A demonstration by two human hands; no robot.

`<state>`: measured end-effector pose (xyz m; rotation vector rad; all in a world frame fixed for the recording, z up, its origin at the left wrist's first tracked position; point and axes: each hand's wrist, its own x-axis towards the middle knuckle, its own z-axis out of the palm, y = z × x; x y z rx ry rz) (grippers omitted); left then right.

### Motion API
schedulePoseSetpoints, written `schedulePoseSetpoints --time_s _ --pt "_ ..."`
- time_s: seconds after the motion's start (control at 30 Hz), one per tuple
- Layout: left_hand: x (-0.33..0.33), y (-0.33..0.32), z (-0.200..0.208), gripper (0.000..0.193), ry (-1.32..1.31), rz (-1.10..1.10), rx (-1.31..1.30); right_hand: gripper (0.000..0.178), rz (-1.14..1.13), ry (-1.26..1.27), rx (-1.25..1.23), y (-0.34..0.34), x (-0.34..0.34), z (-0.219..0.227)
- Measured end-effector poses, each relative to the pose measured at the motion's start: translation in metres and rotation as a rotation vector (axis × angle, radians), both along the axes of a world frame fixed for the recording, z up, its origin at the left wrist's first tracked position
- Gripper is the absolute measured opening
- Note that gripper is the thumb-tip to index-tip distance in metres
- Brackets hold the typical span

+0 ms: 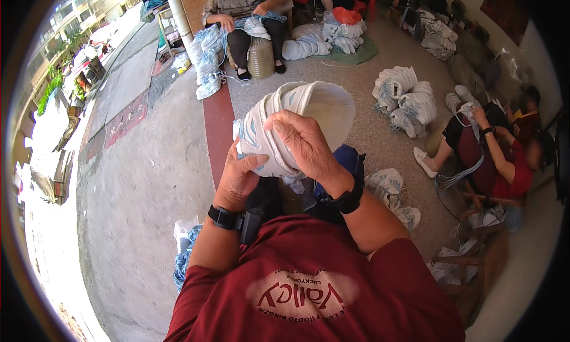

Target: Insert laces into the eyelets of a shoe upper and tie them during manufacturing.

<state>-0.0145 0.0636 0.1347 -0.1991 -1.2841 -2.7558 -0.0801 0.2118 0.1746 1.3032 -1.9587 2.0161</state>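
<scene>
Up in front of me is a nested stack of white shoe uppers with light blue markings, its wide opening turned to the right. My left hand grips the left end of the stack, thumb on the near side. Over the near side lies my right hand, its fingers bent against the stack's edges; what its fingertips pinch is hidden. Dark bands circle both my wrists. Below my right forearm, several more white shoe uppers rest on the floor. A bundle of blue laces lies beside my left elbow.
Stacked white uppers sit on the speckled floor ahead to the right. A seated co-worker handles uppers at the right; another person sits at the far side beside more stacks. A white pole stands at the far left.
</scene>
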Motion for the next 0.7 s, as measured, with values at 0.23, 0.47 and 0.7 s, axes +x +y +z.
schedulePoseSetpoints --time_s 0.23,0.47,0.7 --pt "0.005 0.000 -0.010 0.078 -0.018 0.046 -0.102 0.029 -0.014 0.030 -0.080 -0.004 -0.036 -0.016" --pt "0.005 0.004 -0.017 0.075 0.087 0.136 -0.301 0.036 0.073 -0.232 0.044 -0.001 -0.055 -0.022" --pt "0.004 0.013 -0.030 0.069 -0.118 0.043 0.048 0.049 -0.051 0.038 0.187 -0.007 -0.024 -0.025"
